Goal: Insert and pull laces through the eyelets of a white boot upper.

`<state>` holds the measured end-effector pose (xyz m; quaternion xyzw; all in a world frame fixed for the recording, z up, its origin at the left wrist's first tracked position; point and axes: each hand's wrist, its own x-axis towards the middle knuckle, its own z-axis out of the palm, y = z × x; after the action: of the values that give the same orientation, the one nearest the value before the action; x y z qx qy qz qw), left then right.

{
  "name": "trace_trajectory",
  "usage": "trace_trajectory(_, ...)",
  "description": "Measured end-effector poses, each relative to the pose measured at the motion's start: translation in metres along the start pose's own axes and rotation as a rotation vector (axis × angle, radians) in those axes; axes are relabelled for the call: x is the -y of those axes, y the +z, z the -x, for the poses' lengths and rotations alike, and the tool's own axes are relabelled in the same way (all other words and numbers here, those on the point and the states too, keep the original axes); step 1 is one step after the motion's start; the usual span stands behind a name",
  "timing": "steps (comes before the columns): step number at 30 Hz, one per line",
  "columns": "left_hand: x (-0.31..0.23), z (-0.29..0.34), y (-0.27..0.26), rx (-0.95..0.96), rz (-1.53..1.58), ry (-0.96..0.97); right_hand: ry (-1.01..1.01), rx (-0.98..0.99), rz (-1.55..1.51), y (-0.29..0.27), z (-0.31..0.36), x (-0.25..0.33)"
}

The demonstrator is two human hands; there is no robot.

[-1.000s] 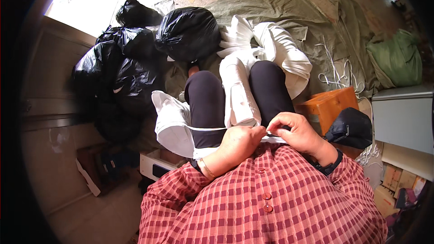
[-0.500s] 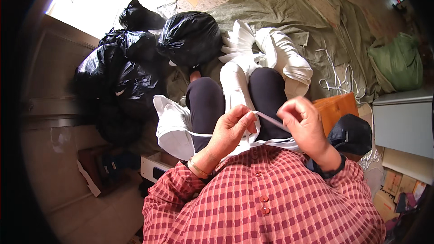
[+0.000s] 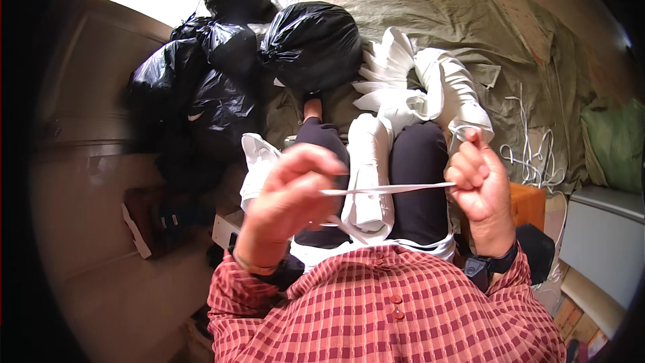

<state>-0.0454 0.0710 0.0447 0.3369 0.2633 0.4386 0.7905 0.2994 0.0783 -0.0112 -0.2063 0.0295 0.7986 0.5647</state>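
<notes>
A narrow white strap runs taut above my lap from one hand to the other. My right hand is closed with its end pinched in curled fingers. My left hand is smeared by motion, but the strap's other part meets its thumb and fingers. Between my dark-trousered knees stands a rolled white cloth bundle. Beyond it lie a fanned stack of white cloth pieces and a curved white bundle. Another white cloth piece rests beside my left knee, partly hidden by the left hand.
Several stuffed black plastic bags are heaped ahead and left. A greenish-grey sheet covers floor ahead, with loose white cords on the right. Right of me stand an orange-brown box, a grey cabinet and a green bag.
My hands have moved apart, the left leftward and the right a little to the right, stretching the strap between them. The whole view has shifted slightly.
</notes>
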Motion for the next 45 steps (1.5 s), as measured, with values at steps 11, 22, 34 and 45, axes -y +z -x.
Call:
trace_trajectory(11, -0.141, 0.107, -0.133, -0.388, 0.376, 0.649, -0.361, -0.125, -0.067, -0.125, 0.019, 0.265)
trace_trajectory(22, -0.026, 0.044, -0.076, -0.359, 0.363, 0.34, -0.99, -0.439, 1.497, 0.003, 0.097, 0.248)
trace_trajectory(34, 0.086, 0.064, -0.036, -0.283, -1.609, 0.397, -0.49, 0.152, 2.08, -0.008, 0.044, -0.09)
trace_trajectory(45, 0.139, 0.066, -0.02, -0.225, -2.017, 0.267, -0.421, 0.312, 2.77, -0.029, 0.039, -0.142)
